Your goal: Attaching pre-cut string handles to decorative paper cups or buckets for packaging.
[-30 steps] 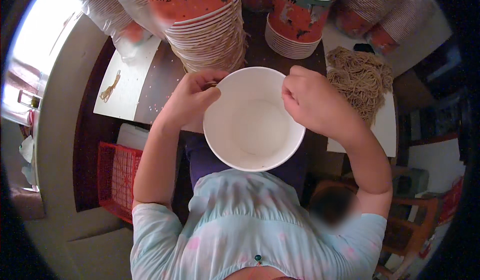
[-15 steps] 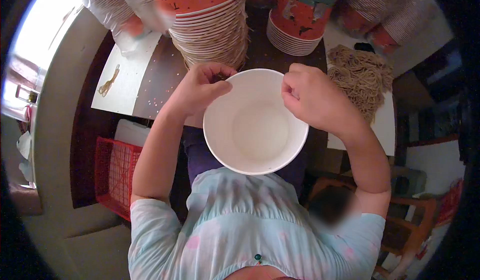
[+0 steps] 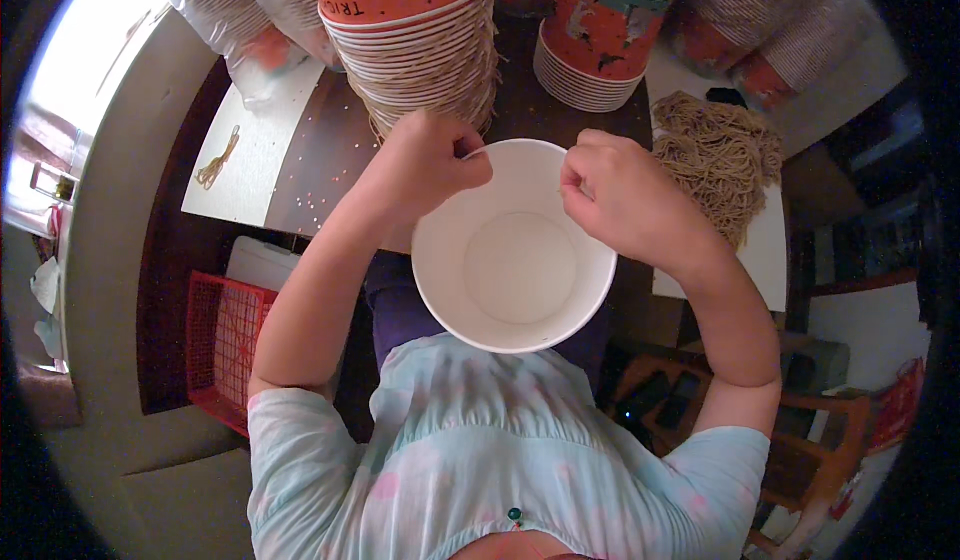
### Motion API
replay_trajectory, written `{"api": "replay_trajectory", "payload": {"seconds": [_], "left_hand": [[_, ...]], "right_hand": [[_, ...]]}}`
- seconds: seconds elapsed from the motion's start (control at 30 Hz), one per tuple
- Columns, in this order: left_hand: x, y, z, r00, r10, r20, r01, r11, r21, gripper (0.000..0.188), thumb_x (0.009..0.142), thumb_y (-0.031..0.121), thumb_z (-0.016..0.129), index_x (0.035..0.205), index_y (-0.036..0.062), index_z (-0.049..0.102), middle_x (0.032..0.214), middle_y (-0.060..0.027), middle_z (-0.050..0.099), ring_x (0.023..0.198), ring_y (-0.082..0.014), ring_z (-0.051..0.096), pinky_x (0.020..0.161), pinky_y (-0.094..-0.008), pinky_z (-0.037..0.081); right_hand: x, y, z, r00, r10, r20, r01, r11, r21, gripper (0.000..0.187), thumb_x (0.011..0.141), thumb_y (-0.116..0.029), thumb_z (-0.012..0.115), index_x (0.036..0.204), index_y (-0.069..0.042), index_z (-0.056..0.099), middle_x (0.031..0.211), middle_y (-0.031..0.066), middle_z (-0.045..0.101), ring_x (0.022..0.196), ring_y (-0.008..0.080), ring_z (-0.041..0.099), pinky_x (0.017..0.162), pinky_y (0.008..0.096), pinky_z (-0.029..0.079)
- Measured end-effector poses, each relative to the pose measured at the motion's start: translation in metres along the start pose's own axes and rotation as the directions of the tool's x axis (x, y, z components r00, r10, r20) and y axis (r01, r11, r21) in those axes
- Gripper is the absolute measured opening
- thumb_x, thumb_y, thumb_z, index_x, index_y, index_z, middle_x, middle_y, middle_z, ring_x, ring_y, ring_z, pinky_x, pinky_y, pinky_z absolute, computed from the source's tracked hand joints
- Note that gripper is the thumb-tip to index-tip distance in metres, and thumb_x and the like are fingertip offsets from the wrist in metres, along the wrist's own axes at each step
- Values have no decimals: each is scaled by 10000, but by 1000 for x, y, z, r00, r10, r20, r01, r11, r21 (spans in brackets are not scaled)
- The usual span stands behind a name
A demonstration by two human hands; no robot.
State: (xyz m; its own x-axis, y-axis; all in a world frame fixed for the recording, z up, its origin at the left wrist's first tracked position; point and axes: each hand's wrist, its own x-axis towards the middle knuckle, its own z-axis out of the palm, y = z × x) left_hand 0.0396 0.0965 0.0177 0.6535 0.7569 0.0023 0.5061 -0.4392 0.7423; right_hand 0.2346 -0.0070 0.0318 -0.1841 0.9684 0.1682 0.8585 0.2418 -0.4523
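A round paper bucket [image 3: 520,270], white inside, is tipped so that its mouth faces me, its near rim close to my body. At its far left rim is my left hand [image 3: 430,165], closed, with the thumb over the edge. My right hand [image 3: 620,195] is closed at the far right rim, fingertips pinched together. What either pinch holds is hidden behind the fingers. Beyond my left hand stands a tall stack of orange paper buckets [image 3: 425,70] with tan cord around their rims. A heap of tan cords [image 3: 715,160] lies to the right of my right hand.
A shorter stack of orange buckets [image 3: 600,45] stands at the back, topped by an upturned one with a green rim. Plastic-wrapped stacks [image 3: 245,30] crowd the back left. One looped cord [image 3: 218,160] lies on the left white board. A red crate [image 3: 225,345] sits lower left.
My left hand has moved right and slightly up along the rim, its fingers curling in more tightly. My right hand and the bucket have hardly moved.
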Motion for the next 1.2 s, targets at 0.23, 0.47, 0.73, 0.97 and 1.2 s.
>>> {"api": "replay_trajectory", "payload": {"seconds": [0.23,0.47,0.73,0.97,1.2], "left_hand": [[0,5,5,1000,21,-23,-18,993,120,273,689,195,691,834,-36,675,660,-194,633,599,-239,635,581,-331,497],[-6,-4,-2,997,-73,-1,72,989,-130,216,687,134,624,792,-51,662,586,-133,603,546,-133,566,539,-299,474],[-2,9,1,997,-78,-15,78,996,43,222,665,158,659,756,-45,666,588,-151,609,542,-183,603,544,-324,488],[-13,-5,0,999,28,40,-28,1000,10,361,656,159,700,927,-72,640,791,-192,654,751,-233,655,690,-344,511],[-38,-9,27,997,-58,-54,19,835,-551,367,833,175,613,1109,-59,550,934,-92,642,743,-154,617,660,-279,505]], "right_hand": [[2,10,5,998,-36,-43,35,999,-8,81,715,-51,574,709,25,550,737,145,529,672,298,556,599,378,451],[7,11,6,999,-39,-17,38,998,-49,116,745,-88,549,726,25,568,785,164,546,721,339,566,649,417,466],[6,7,5,1000,-16,18,17,997,-80,148,761,-117,534,733,17,591,804,179,564,757,362,586,692,452,489],[16,30,8,987,-151,-58,138,973,-183,90,727,-64,590,705,10,544,761,134,528,713,315,555,647,401,460],[18,13,6,932,-221,-286,225,974,-19,124,759,-102,612,805,14,606,881,128,543,814,287,567,696,367,463]]}}
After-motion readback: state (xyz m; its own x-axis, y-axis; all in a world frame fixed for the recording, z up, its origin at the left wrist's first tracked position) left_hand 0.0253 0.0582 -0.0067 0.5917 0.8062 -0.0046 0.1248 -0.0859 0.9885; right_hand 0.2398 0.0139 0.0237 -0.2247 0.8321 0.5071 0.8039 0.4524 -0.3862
